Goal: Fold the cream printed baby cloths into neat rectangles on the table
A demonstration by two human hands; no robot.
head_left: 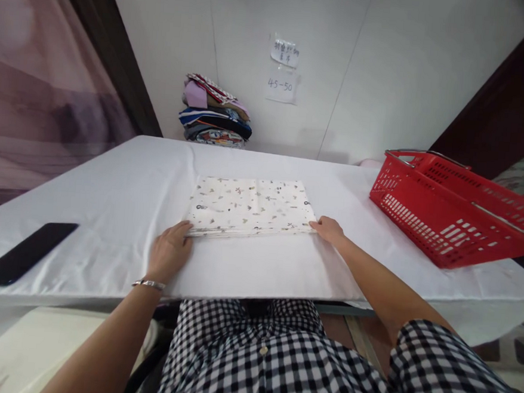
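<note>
A white cloth [250,204] with small scattered prints lies folded in layers, flat on the table in front of me. My left hand [172,247], with a silver bracelet at the wrist, pinches its near left corner. At the near right corner, my right hand [328,230] grips the edge between thumb and fingers. Several layered edges show along the side closest to me. The undersides of the cloth's corners are hidden by my fingers.
A white sheet covers the table [257,271]. On it are a black phone-like slab [25,253] at the left and a red plastic basket [449,212] at the right. Folded fabrics [216,112] are stacked by the back wall, near paper signs [282,85].
</note>
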